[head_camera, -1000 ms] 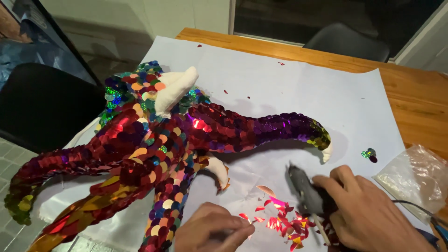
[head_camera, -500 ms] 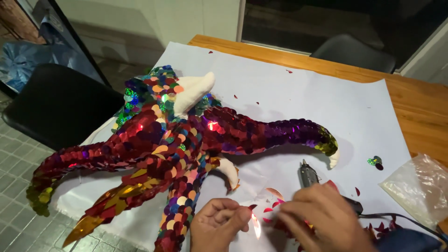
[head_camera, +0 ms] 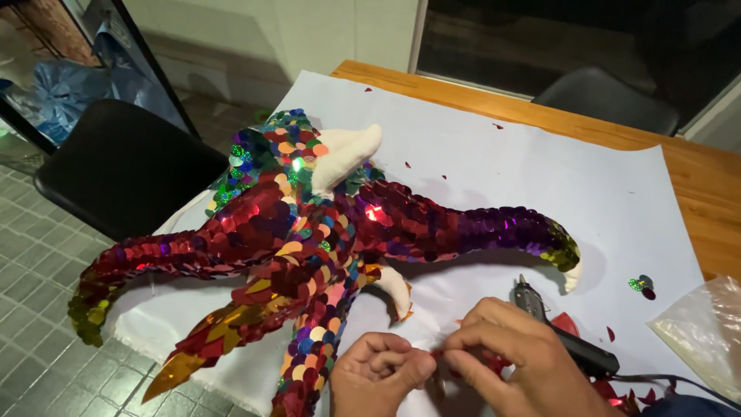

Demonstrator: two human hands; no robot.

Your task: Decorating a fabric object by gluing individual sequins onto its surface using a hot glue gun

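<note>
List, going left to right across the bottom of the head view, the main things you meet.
Sequin-covered figure → left hand → right hand → glue gun → clear plastic bag.

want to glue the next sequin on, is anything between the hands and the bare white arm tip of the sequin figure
Nothing visible. Both hands, left and right, pinch red sequins just right of the bare white tip, with only white paper between. The glue gun lies right of them.

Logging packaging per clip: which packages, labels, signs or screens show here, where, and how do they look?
Clear plastic bag: right table edge, crumpled, see-through, contents unclear.
Blue plastic bag: floor, top left, behind the black chair, bulging.
No labels, signs or screens in view.
</note>
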